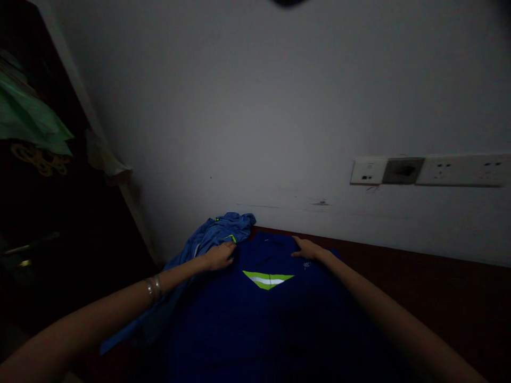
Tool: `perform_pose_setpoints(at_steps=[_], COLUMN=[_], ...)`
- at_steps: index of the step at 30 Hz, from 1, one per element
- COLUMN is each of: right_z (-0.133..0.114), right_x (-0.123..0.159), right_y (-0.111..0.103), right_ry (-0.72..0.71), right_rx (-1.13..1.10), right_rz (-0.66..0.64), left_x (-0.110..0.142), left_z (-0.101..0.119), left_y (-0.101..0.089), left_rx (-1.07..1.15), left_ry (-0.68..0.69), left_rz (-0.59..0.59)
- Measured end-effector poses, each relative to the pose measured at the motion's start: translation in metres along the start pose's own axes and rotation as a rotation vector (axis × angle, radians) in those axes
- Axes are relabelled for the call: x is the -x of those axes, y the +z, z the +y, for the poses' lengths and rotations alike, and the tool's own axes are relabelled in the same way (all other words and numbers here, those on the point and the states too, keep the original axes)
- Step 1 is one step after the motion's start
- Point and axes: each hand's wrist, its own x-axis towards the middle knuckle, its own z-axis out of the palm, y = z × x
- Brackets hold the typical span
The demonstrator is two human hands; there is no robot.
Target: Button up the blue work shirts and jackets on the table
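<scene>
A dark blue shirt point(255, 324) lies spread out in front of me, its collar toward the wall and a yellow-green and white chevron point(268, 280) on its chest. My left hand point(219, 256) rests on the shirt's left shoulder, thumb apart from the fingers. Over the right shoulder, close to a small pale print, lies my right hand point(307, 249) with its fingers stretched out and the thumb apart. Beside my left hand is a crumpled lighter blue garment point(223, 229) with yellow-green trim. The lower part of the shirt fades into darkness.
A dark reddish surface point(383, 266) carries the clothes and meets a pale wall point(255, 117). Sockets and switch plates point(439, 171) run along the wall at right. At left stands a dark door point(80, 229) with a handle and a hanging green cloth point(30, 114).
</scene>
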Motion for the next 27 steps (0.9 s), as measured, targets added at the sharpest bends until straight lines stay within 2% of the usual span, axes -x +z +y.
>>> perform_pose_setpoints(at_steps=[2, 5, 9, 14, 18, 22, 25, 27], right_z=[-0.002, -0.001, 0.004, 0.008, 0.007, 0.005, 0.002, -0.002], right_x=[0.008, 0.02, 0.035, 0.053, 0.065, 0.07, 0.074, 0.077], right_y=[0.002, 0.0, -0.012, -0.031, -0.044, -0.062, -0.083, -0.098], right_ry=[0.0, 0.015, -0.019, -0.142, -0.185, -0.253, -0.307, -0.312], right_rx=[0.008, 0.026, 0.014, -0.043, -0.07, -0.114, -0.165, -0.185], right_rz=[0.038, 0.117, 0.15, 0.157, 0.213, 0.274, 0.328, 0.335], left_x=[-0.015, -0.033, -0.047, -0.051, -0.046, -0.03, -0.01, 0.009], left_z=[0.011, 0.015, 0.001, -0.015, -0.014, 0.001, 0.021, 0.035], left_y=[0.012, 0.025, 0.029, 0.023, 0.017, 0.01, -0.006, -0.025], left_rx=[-0.024, -0.045, -0.048, -0.036, -0.044, -0.072, -0.122, -0.151], left_ry=[0.012, -0.132, -0.298, -0.355, -0.321, -0.239, -0.191, -0.157], left_rz=[-0.031, -0.057, -0.11, -0.175, -0.152, -0.078, 0.042, 0.133])
